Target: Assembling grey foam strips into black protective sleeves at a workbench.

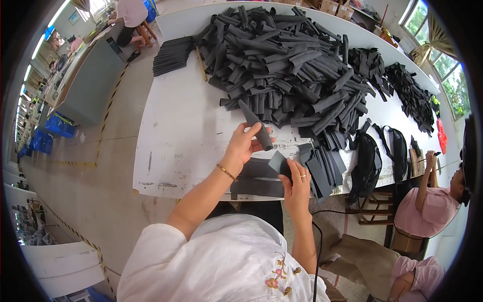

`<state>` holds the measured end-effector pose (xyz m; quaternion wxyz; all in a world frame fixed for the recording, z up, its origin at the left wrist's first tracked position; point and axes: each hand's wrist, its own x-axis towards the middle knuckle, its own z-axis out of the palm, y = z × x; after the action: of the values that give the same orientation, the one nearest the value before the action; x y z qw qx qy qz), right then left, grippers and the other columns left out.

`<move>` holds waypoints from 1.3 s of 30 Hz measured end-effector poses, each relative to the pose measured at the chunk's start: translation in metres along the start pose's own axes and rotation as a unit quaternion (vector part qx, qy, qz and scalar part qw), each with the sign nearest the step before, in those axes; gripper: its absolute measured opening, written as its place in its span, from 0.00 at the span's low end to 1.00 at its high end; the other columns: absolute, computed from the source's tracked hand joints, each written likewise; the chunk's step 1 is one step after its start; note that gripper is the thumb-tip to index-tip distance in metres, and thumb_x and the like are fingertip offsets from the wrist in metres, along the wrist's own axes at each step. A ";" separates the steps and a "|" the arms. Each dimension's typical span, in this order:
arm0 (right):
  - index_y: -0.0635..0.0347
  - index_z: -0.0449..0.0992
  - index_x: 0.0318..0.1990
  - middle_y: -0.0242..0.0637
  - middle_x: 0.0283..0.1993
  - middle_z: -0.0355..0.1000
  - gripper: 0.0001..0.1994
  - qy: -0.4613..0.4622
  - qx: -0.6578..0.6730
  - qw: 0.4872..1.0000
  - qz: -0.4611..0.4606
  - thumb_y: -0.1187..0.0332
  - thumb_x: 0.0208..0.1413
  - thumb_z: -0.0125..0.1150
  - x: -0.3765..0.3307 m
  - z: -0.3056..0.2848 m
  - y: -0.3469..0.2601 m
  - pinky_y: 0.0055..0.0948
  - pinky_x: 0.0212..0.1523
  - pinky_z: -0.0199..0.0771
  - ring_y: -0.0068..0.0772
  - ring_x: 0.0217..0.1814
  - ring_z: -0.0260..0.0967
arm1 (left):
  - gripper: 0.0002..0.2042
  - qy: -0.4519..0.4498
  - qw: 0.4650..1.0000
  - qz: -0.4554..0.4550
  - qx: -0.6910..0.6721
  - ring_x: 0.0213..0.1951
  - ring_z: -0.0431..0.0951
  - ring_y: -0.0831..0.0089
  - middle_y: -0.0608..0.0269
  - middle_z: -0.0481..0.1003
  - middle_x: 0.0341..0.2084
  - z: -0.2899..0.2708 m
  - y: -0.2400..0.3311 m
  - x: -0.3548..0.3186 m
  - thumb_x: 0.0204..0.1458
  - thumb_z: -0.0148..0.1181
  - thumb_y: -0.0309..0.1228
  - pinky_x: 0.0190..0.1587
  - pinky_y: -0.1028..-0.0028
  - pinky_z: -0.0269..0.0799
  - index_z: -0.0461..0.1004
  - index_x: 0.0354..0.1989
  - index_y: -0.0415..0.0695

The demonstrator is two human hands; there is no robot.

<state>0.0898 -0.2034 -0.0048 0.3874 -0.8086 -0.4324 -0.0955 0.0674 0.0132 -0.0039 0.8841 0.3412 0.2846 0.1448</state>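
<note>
My left hand [240, 147] is closed around a dark grey rolled piece of sheet material [257, 128], a tapering tube held at a slant over the white table [171, 131]. Between the thumb and fingers of my right hand [298, 187] is a smaller grey flat piece [278, 162], partly hidden by the fingers. Below the hands, dark flat strips [256, 187] lie along the table's near edge. Just right of my right hand, a fanned stack of dark flat pieces [322, 173] rests on the table.
A large heap of dark rolled pieces [282, 60] covers the table's far middle. At far left sit a neat dark stack [172, 55] and a thin wooden stick [202, 64]. Black bags [366, 161] lie at right, near a seated co-worker [422, 209]. A black cable [317, 251] hangs beside me.
</note>
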 end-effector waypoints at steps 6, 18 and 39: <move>0.57 0.74 0.53 0.37 0.48 0.71 0.18 0.036 0.008 0.999 0.004 0.71 0.53 0.65 0.006 0.003 -0.009 0.39 0.47 0.62 0.42 0.44 0.65 | 0.21 -0.013 1.000 0.004 -0.013 0.38 0.82 0.49 0.43 0.76 0.41 0.000 -0.007 -0.001 0.58 0.59 0.30 0.41 0.56 0.82 0.55 0.51 0.35; 0.55 0.80 0.42 0.27 0.41 0.72 0.13 0.140 -0.131 0.979 -0.066 0.74 0.46 0.68 0.019 0.000 -0.001 0.34 0.43 0.63 0.34 0.40 0.69 | 0.15 -0.077 0.997 0.008 0.002 0.41 0.81 0.54 0.44 0.76 0.43 0.004 -0.008 -0.020 0.59 0.55 0.25 0.41 0.58 0.82 0.57 0.49 0.38; 0.63 0.70 0.46 0.50 0.50 0.68 0.18 0.052 0.055 0.996 -0.039 0.78 0.46 0.67 0.025 0.025 -0.037 0.42 0.44 0.70 0.53 0.48 0.67 | 0.12 -0.114 0.990 0.079 -0.016 0.51 0.77 0.63 0.48 0.78 0.44 0.020 -0.036 -0.059 0.63 0.52 0.36 0.56 0.66 0.70 0.72 0.44 0.38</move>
<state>0.0716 -0.1585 0.0106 0.4496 -0.7626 -0.4471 -0.1283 0.0350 -0.0498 0.0079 0.9018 0.3630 0.1513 0.1790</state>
